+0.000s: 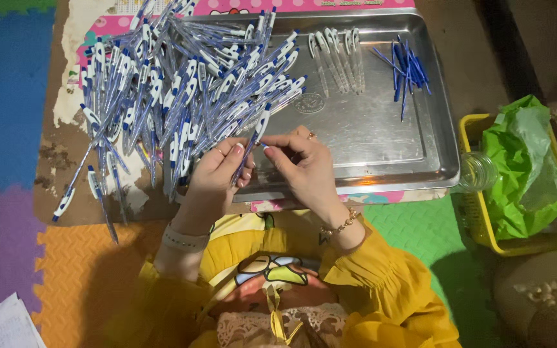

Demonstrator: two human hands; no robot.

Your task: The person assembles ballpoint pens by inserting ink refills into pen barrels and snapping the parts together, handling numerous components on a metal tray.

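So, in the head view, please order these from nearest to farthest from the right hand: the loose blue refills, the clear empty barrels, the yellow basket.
1. Clear empty barrels: on the metal tray, up from the right hand.
2. Loose blue refills: at the tray's far right corner.
3. Yellow basket: off the tray, at the right, holding a green bag.

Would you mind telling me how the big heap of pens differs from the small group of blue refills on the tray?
The heap of pens is large, spilling off the metal tray; the blue refills are few, lying fully inside it. The pens have clear barrels with white-and-blue clips; the refills are thin, bare blue sticks. Both lie loosely crisscrossed.
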